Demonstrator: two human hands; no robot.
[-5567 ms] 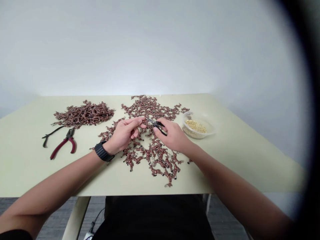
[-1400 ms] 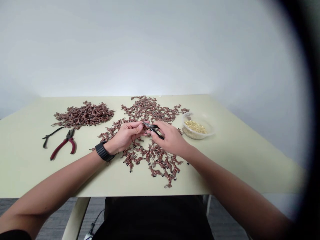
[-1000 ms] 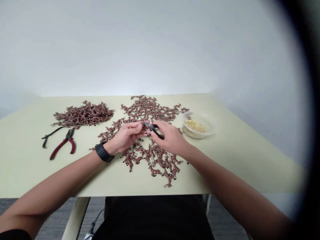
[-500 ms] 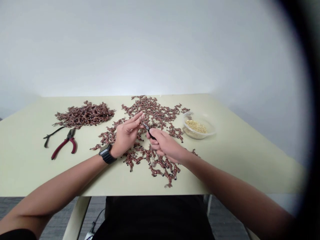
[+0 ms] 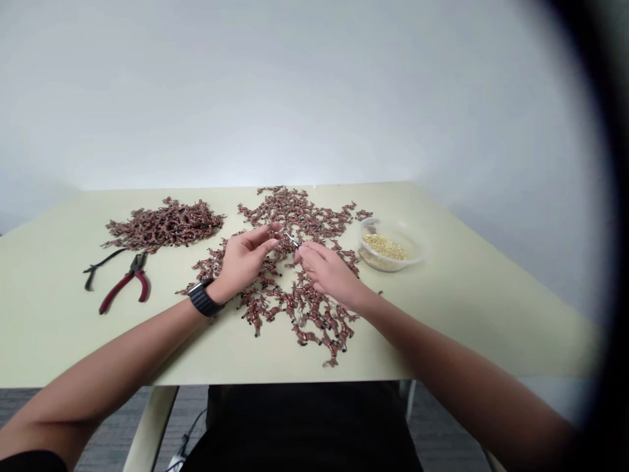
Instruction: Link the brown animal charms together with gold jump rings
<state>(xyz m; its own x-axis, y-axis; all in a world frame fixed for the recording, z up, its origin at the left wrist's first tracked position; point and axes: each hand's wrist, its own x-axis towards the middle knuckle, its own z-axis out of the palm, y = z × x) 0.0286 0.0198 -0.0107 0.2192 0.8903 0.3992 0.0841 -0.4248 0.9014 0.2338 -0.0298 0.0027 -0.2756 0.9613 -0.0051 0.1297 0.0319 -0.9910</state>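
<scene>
My right hand [image 5: 331,272] is closed around small dark-handled pliers [image 5: 293,241], whose metal tip points up and left. My left hand [image 5: 248,257] wears a dark watch and has its thumb and fingers drawn together close to that tip. Whatever lies between those fingertips is too small to make out. Beneath and around both hands, small brown animal figurines [image 5: 319,321] are spread loosely over the table. They look like horses or deer with dark feet.
A denser heap of brown figurines [image 5: 167,226] lies at the back left. In front of it rest red-handled pliers [image 5: 128,282] and a black tool [image 5: 101,265]. A clear plastic bowl [image 5: 415,255] of small gold pieces [image 5: 386,247] stands at the right of the table [image 5: 481,308].
My left fingers have bent and the hand has turned, its thumb now showing along the near side. My right hand and the pliers have turned and shifted slightly up and right.
</scene>
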